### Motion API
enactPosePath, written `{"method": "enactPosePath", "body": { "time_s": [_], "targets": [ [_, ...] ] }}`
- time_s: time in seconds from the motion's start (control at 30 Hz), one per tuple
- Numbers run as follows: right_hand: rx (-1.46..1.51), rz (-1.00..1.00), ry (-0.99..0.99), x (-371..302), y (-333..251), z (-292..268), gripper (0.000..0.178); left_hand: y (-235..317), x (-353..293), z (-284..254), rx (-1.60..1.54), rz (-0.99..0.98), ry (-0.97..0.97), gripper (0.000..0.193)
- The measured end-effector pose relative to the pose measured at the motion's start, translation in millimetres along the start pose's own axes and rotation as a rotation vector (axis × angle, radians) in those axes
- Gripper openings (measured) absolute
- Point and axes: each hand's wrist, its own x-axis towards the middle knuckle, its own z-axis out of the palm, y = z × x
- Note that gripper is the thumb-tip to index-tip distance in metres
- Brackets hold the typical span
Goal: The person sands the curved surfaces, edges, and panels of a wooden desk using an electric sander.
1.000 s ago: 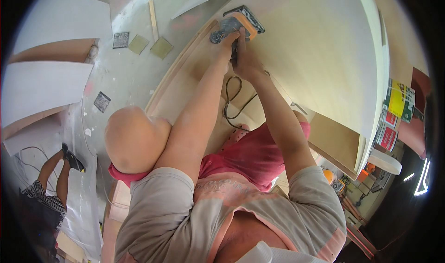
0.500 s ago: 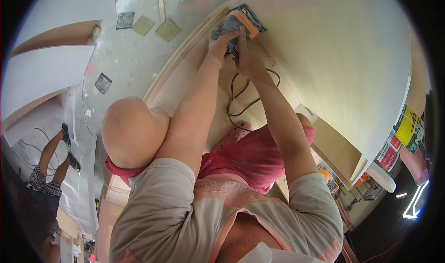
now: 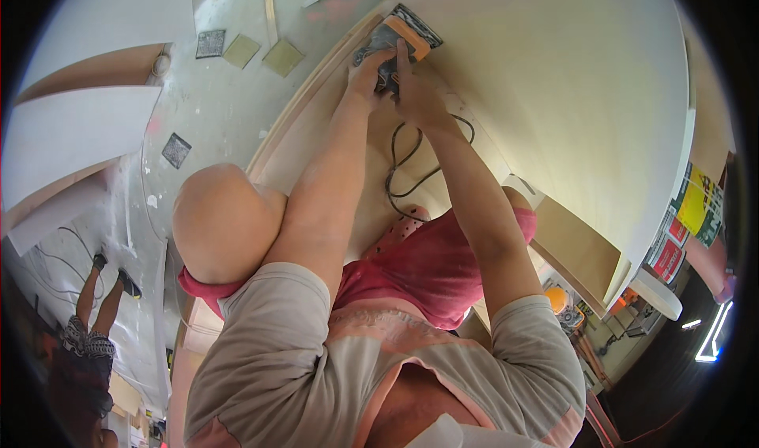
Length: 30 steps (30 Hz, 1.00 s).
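— Dusty grey floor (image 3: 221,108) ran along the left, with a big pale wooden panel (image 3: 569,92) filling the upper right. What did you have in hand?

— I had both hands on an orange-and-grey power sander (image 3: 399,41), which sat on the panel right at its left edge. My left hand (image 3: 370,67) gripped the near side of the body, fingers curled round it. My right hand (image 3: 413,92) pressed on the rear of the tool, fingers closed over it.

— Anything else nearby?

— A black cord (image 3: 411,160) looped down from the sander across the wood between my forearms. My bare knee (image 3: 217,219) was raised at the left. Square sanding sheets (image 3: 261,51) lay on the floor, well apart from the tool.
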Motion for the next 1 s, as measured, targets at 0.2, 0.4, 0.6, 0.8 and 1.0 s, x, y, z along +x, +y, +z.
{"method": "enactPosePath", "body": {
  "time_s": [0.2, 0.4, 0.6, 0.8, 1.0],
  "targets": [
    [-0.038, 0.171, -0.057, -27.5, -32.6, -35.2, 0.097, 6.9, -20.7, 15.8, 0.093, 0.015, 0.055, 0.04],
    [-0.046, 0.067, 0.169, -49.7, -23.3, -43.1, 0.083, 12.7, -44.0, 39.8, 0.115, 0.097, 0.018, 0.038],
    [0.057, -0.004, 0.312, -74.7, -28.4, -72.9, 0.049, 3.0, -78.6, 62.2, 0.206, 0.217, -0.129, 0.044],
    [-0.015, 0.138, 0.306, -94.5, -11.2, -87.6, 0.043, -29.5, -102.5, 87.1, 0.21, 0.368, -0.159, 0.044],
    [-0.076, 0.111, 0.182, -69.8, -21.0, -84.5, 0.04, -2.8, -108.0, 84.3, 0.325, 0.451, -0.217, 0.035]
  ]
}}
